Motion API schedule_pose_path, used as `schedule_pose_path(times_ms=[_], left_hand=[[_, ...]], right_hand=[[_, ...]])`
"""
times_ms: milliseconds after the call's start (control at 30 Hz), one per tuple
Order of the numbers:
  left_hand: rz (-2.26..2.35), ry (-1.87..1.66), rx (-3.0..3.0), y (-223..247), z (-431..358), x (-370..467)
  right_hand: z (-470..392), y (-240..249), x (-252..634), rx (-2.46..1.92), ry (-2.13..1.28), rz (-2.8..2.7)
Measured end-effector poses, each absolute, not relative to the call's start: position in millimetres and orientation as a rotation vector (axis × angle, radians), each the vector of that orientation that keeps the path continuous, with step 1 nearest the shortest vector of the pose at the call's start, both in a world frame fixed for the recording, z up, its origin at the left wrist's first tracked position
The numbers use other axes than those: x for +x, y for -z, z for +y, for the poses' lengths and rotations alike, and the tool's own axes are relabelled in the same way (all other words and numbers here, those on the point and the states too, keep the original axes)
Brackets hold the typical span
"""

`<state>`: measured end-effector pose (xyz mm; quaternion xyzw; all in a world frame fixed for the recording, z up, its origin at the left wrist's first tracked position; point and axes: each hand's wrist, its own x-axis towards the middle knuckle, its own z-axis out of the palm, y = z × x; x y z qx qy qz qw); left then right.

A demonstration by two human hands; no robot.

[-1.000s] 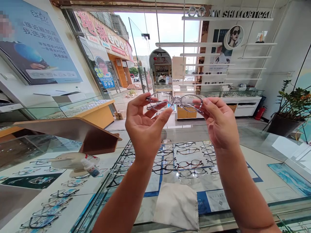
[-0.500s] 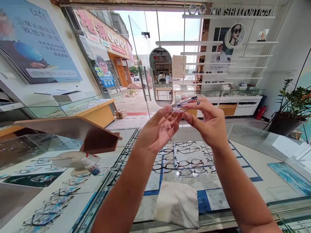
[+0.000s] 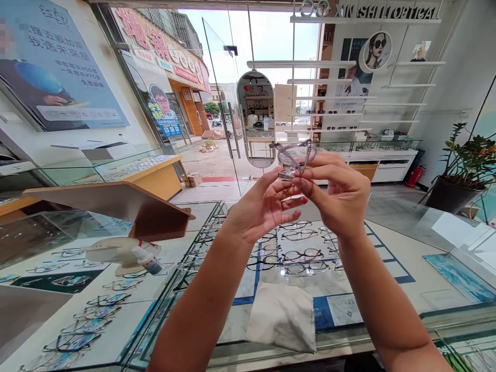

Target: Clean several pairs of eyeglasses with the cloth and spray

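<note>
Since a moment ago we have turned the clear, translucent plastic-framed glasses (image 3: 295, 157) upright and edge-on, our right hand (image 3: 338, 196) pinching them from above and our left hand (image 3: 263, 206) gripping below with its fingertips, high above the glass display counter (image 3: 391, 243) and its grey cleaning cloth (image 3: 282, 323).

Single head-worn view, close over the raised hands.
Faces forward and down across the glass surface (image 3: 387, 268) toward the shop doorway (image 3: 225, 103) at 12 o'clock.
</note>
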<state>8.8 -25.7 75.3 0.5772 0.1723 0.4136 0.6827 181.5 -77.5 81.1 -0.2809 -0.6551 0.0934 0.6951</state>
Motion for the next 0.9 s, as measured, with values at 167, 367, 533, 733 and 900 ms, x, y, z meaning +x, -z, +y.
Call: schedule_pose_path(times_ms=[167,367,533,733,900], left_hand=[[0.605,-1.479,1.400,-74,-16,-1],[0.965,-1.968,1.460,-31,2,-16],[1.287,-1.955,1.830,38,2,-26],[1.391,-1.814,2.025,66,5,-33],[1.413,-1.734,2.116,66,7,-33]], right_hand=[[-85,-84,191,-0.683,-0.145,-1.491],[-49,-30,221,-0.863,-0.158,-1.791],[-27,28,240,-1.182,-0.295,-2.019],[-27,51,239,-1.553,-0.350,-2.392],[-25,54,240,-1.585,-0.387,-2.505]])
